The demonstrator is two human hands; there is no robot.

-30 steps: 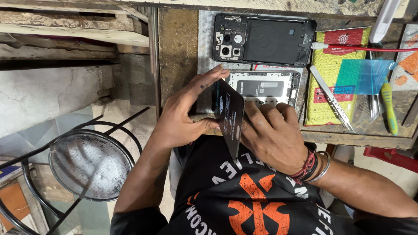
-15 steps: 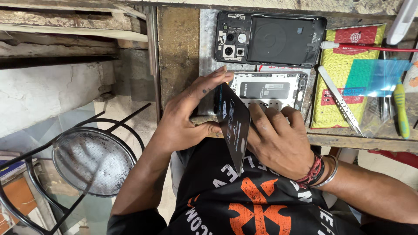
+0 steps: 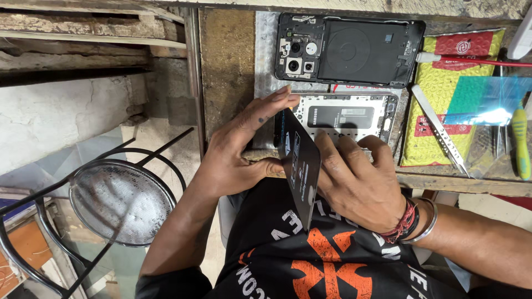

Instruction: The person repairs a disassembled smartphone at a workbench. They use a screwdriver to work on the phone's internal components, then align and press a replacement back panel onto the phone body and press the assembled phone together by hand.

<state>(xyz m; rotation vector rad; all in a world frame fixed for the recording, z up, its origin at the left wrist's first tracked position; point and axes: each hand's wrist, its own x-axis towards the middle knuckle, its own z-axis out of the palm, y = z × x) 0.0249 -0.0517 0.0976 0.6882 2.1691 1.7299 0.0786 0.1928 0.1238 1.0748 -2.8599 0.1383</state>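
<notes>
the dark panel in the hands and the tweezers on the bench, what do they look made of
Dark panel: looks like thin glossy plastic or glass, given its sheen; held on edge between left hand and right hand. Tweezers: likely bare steel, silver and slightly reflective.

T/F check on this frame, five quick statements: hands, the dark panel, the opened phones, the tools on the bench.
1. Both hands grip the dark panel. True: left hand and right hand hold it on edge.
2. The bench holds only one opened phone. False: a black opened phone lies above a silver-framed one.
3. Tweezers lie on the yellow padded envelope. True.
4. The right wrist is bare. False: it wears red thread bands and a metal bangle.
5. The wire stool stands right of the person. False: it is at the left.
</notes>
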